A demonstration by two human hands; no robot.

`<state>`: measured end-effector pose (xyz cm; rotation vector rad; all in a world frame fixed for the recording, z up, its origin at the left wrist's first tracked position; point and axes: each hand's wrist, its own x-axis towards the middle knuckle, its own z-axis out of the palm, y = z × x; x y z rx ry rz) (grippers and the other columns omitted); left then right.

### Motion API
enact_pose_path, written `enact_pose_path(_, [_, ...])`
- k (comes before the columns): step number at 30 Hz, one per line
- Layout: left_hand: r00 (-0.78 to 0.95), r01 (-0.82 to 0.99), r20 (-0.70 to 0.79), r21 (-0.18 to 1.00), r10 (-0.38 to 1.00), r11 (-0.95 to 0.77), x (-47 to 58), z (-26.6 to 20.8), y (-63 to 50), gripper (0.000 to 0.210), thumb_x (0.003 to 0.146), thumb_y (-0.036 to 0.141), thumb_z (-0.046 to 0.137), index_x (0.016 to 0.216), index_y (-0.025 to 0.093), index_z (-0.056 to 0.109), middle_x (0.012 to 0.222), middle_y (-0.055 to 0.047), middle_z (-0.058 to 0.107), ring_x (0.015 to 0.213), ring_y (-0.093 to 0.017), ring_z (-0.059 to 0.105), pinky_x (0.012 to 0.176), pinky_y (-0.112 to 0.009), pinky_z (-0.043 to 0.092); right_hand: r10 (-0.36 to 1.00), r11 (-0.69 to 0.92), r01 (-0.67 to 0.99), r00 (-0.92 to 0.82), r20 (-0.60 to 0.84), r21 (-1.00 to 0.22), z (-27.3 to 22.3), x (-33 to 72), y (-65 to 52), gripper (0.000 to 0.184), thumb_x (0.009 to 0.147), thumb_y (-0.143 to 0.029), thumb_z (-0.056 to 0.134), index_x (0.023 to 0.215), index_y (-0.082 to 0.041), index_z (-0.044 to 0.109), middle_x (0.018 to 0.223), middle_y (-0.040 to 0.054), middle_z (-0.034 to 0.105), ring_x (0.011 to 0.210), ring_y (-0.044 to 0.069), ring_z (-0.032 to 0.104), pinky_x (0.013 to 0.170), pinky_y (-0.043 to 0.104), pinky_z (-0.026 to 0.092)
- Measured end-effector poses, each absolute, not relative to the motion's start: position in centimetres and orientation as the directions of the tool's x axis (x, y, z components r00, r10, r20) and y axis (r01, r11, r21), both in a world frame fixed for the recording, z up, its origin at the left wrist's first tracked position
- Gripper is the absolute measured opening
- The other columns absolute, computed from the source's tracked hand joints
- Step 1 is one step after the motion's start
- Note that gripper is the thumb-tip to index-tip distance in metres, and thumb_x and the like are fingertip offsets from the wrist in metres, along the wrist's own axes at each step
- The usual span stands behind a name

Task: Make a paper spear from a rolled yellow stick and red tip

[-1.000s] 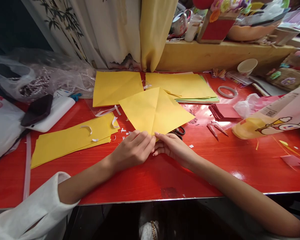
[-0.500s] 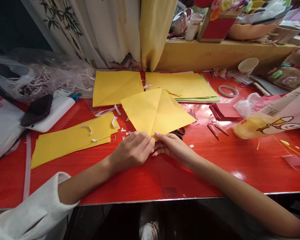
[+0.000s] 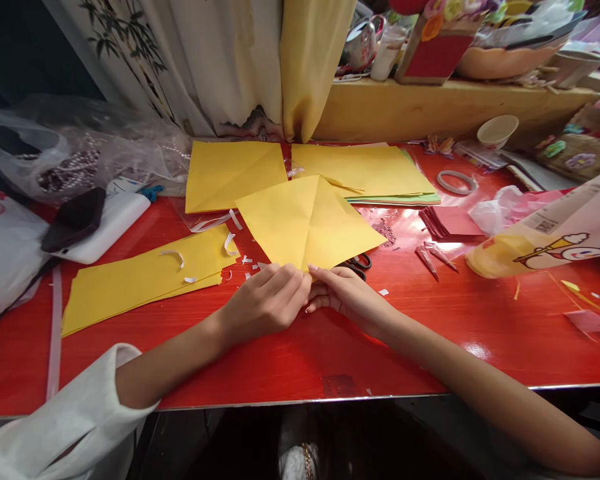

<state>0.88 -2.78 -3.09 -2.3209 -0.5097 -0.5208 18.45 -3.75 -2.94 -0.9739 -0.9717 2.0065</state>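
Note:
A square sheet of yellow paper [image 3: 307,223], creased down its middle, is held at its near corner between both hands. My left hand [image 3: 270,297] pinches that corner, fingers curled over it. Right beside it, my right hand [image 3: 347,297] grips the same corner with the thumb on top. Behind the sheet lie another yellow square [image 3: 235,175] and a stack of coloured paper [image 3: 365,167] with green edges showing. Black scissor handles [image 3: 359,263] stick out from under the sheet's right side. Left of my hands are yellow paper strips [image 3: 145,277] with white scraps on them.
On the red table [image 3: 380,360], a phone [image 3: 75,220] rests on a white object at left, beside plastic bags. A drink cup [image 3: 545,233] lies at right, near red paper pieces [image 3: 450,223] and a tape roll [image 3: 456,182]. Curtains [image 3: 240,60] hang behind.
The far part of the yellow sheet has swung slightly to the left. Both hands keep their hold on its near corner and have barely moved.

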Motion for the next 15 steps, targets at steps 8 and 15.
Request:
enact_pose_path(8, [0.813,0.546,0.520,-0.520,0.264,-0.657,0.99,-3.10,-2.70,0.014,0.080,0.017,0.051,0.090,0.012,0.059,0.080,-0.004,0.061,0.070,-0.016,0.051,0.061,-0.029,0.037,0.806,-0.490,-0.230,-0.488,-0.336,-0.841,-2.87,18.44,-3.62,0.034,0.085,-0.036,0.048,0.078,-0.006,0.063,0.066,0.0094,0.065,0.061,0.011,0.061,0.065,0.023,0.051])
enact_pose_path(15, [0.838,0.495,0.509,-0.562,0.195,-0.663,0.92,-3.17,-2.43,0.017,0.081,0.022,0.051,0.089,0.008,0.059,0.080,-0.007,0.061,0.067,-0.015,0.050,0.060,-0.030,0.037,0.801,-0.501,-0.237,-0.491,-0.342,-0.833,-2.85,18.40,-3.71,0.033,0.083,-0.037,0.051,0.074,-0.007,0.063,0.064,0.0088,0.064,0.059,0.011,0.061,0.064,0.023,0.051])
